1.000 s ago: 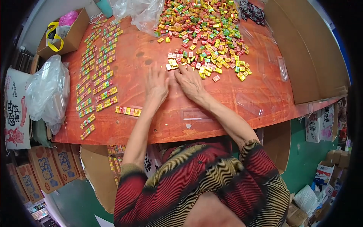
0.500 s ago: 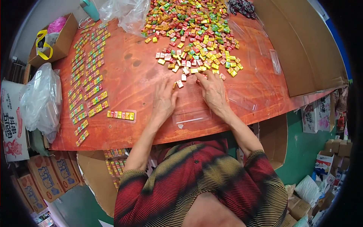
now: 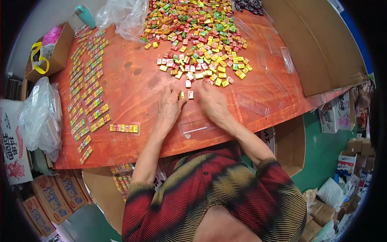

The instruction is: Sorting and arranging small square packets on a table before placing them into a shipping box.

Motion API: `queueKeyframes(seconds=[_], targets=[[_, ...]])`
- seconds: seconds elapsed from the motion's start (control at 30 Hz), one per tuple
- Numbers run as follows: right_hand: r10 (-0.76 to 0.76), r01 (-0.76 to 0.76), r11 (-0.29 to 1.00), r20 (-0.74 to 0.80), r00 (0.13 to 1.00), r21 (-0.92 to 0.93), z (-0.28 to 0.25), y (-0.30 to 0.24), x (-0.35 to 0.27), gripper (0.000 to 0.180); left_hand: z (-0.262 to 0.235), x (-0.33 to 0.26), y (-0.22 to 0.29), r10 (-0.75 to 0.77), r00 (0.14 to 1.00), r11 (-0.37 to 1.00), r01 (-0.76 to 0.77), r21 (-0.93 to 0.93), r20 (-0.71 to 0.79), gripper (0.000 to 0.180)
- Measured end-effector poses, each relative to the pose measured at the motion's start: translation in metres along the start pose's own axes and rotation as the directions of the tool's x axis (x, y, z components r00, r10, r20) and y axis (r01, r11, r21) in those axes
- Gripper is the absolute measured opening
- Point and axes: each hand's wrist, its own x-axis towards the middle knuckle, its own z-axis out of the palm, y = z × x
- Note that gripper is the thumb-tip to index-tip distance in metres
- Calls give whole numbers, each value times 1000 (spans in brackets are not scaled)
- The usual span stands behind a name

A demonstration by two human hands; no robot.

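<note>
My left hand rests on the red tabletop, thumb and index finger closed round a small yellow box. Just right of it lies a small pale pink box, apart from both hands. My right hand is smeared by motion, its fingertips at the near edge of a big heap of small coloured boxes; whether it holds one cannot be made out. Between my forearms and the table's near edge lies a clear plastic tray. Left of my left hand, a filled clear tray carries a row of boxes.
Rows of lined-up boxes run along the table's left side. Clear plastic trays lie at the right, beside a large cardboard box. Plastic bags hang at the left edge. Below stands an open carton.
My left hand has closed on a yellow box. A pale pink box now sits alone between my hands. My right hand has shifted slightly nearer and blurred. The whole view has tilted a little.
</note>
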Motion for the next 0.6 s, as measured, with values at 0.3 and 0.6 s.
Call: queueKeyframes(seconds=[0.3, 0.6], targets=[[63, -51, 977, 55, 996, -207, -17, 31, -21, 19, -5, -8, 5, -11, 1000, 1000, 11, 7, -10, 26], [77, -83, 991, 64, 995, 103, 5, -19, 0, 22, -20, -12, 2, -79, 995, 997, 80, -8, 66, 28]])
